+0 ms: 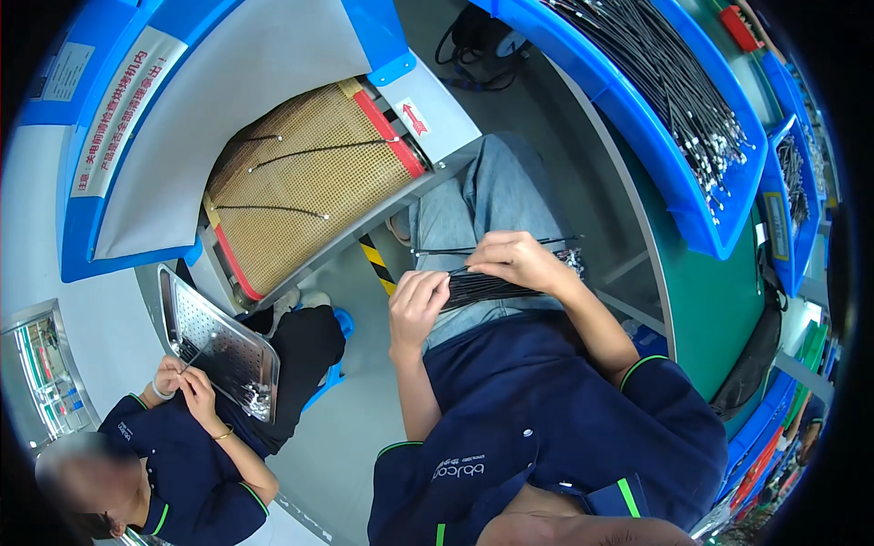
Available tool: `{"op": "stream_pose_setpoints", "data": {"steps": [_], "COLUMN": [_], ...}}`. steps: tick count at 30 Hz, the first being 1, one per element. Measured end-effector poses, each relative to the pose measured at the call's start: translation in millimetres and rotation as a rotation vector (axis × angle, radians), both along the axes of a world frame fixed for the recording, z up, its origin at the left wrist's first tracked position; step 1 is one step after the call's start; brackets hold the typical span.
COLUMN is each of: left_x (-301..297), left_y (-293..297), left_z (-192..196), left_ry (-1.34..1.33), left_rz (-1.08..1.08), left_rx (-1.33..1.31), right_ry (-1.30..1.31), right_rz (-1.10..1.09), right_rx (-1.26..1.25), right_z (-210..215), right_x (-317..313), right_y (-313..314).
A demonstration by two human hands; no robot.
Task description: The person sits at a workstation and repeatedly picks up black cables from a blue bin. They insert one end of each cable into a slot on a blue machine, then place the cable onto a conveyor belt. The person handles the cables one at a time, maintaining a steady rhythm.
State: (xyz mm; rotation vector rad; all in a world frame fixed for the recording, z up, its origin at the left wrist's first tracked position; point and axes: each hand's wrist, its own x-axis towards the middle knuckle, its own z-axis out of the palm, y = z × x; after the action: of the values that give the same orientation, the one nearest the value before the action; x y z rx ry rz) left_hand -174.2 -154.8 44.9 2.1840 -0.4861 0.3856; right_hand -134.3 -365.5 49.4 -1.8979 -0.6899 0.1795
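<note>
A thin black cable (441, 251) runs crosswise above my lap, its ends sticking out past both hands. My left hand (419, 305) pinches it with fingertips and thumb. Close beside it, my right hand (521, 262) is closed on the same cable, thumb and forefinger pressed together. The exact spot under the fingertips is too small to make out. Beneath the hands a bundle of black cables (487, 289) lies across my jeans, with small pale and metal ends (574, 262) showing at the right.
At the upper left, a machine's tan mesh conveyor belt (291, 177) carries several black cables. A blue bin (628, 96) full of cables stands on the green table (696, 300) at right. A co-worker (196, 455) handles a cable over a perforated metal tray (205, 314) at left.
</note>
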Motion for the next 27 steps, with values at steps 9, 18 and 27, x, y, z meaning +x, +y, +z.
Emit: {"op": "stream_pose_setpoints", "data": {"steps": [9,18,27], "left_x": [2.4,-5.4,-4.5], "left_y": [18.1,44.3,41.3], "left_z": [0.4,-5.7,-3.1], "left_ry": [0.017,0.088,0.125], "left_rz": [0.053,0.160,0.134], "left_rx": [0.062,0.043,0.015], "right_ry": [0.039,-0.051,-0.119], "right_rz": [-0.036,-0.094,-0.074], "right_rx": [0.009,-0.145,-0.113], "right_z": [4.1,4.8,-2.9], "right_x": [3.1,13.0,10.5], "right_y": [-3.1,-19.1,2.4]}}
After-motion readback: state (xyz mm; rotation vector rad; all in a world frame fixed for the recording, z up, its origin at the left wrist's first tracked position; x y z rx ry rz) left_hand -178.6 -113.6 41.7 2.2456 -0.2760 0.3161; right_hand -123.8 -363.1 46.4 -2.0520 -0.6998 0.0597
